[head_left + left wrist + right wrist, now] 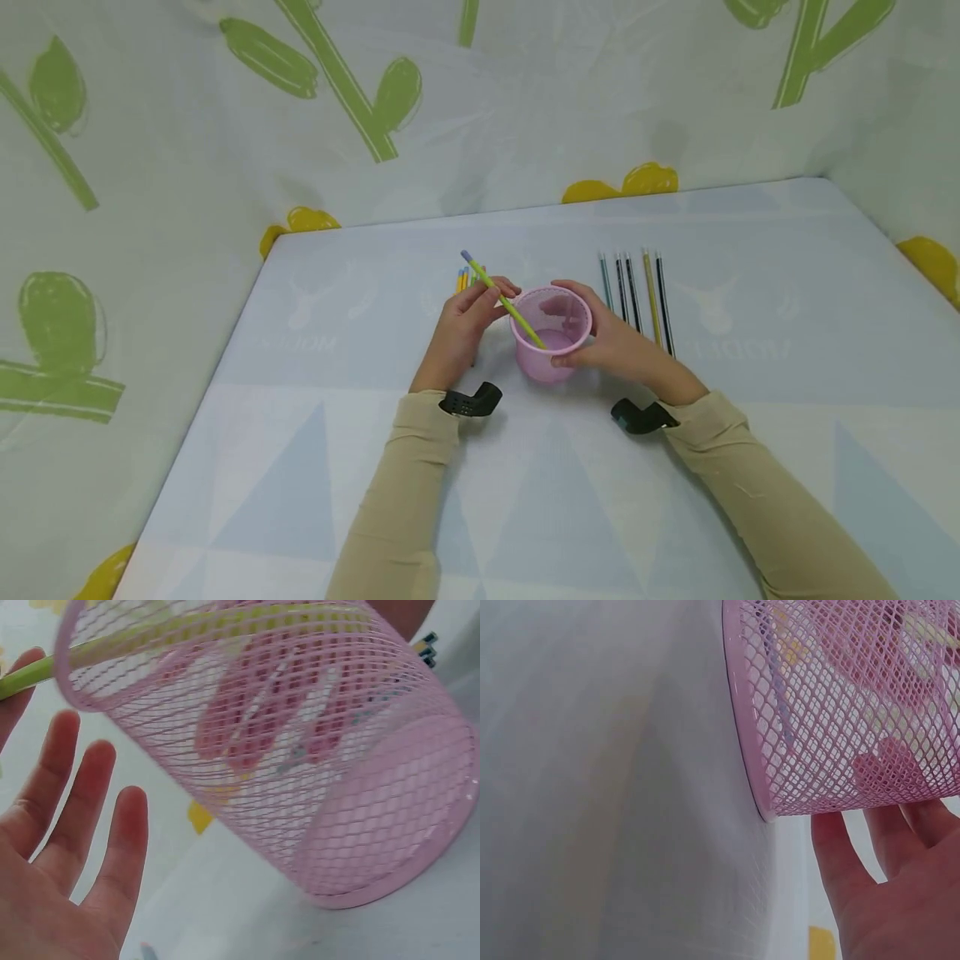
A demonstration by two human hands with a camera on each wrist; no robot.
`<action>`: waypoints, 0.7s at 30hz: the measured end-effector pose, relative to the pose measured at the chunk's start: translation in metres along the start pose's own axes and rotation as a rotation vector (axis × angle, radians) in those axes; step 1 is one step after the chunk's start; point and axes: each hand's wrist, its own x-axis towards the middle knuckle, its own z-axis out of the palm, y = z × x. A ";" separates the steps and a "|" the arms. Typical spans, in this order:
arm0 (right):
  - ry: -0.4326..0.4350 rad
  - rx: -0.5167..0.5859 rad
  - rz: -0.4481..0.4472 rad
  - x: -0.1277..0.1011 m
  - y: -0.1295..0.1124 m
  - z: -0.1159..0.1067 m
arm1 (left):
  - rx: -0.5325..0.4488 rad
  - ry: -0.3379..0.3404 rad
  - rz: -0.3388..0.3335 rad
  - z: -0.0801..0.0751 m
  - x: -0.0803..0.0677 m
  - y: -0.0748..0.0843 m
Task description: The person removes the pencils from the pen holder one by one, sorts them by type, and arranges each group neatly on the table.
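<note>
My right hand (618, 337) grips a pink mesh pencil cup (540, 368), thumb on the near side and fingers around the far side. The cup's mouth faces up toward the head camera. My left hand (456, 333) pinches a yellow-green pencil (517, 314) with a purple-blue upper end. Its lower part slants down inside the cup, seen through the mesh in the left wrist view. There, the other left fingers (75, 802) extend beside the cup wall. In the right wrist view, the cup's solid base rim (744, 727) is right by the tabletop.
To the right of the cup, several dark pencils (632, 283) and a gold pencil (648, 283) lie in a row. Several coloured pencils (461, 279) lie behind the left hand, partly hidden. A patterned cloth (525, 108) hangs along the table's back edge.
</note>
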 end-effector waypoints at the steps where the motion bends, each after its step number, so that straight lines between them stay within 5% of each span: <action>1: 0.001 0.003 0.000 0.000 0.000 0.000 | -0.039 0.005 0.011 -0.002 0.000 0.000; 6: 0.002 0.012 -0.008 -0.001 0.000 0.000 | -0.219 0.061 0.028 -0.014 0.001 -0.002; 14: 0.001 0.014 -0.018 -0.003 0.004 -0.002 | -0.382 0.290 0.089 -0.035 0.003 -0.004; 21: 0.017 0.008 0.008 -0.010 0.009 0.000 | -0.249 0.388 -0.119 -0.050 -0.001 -0.003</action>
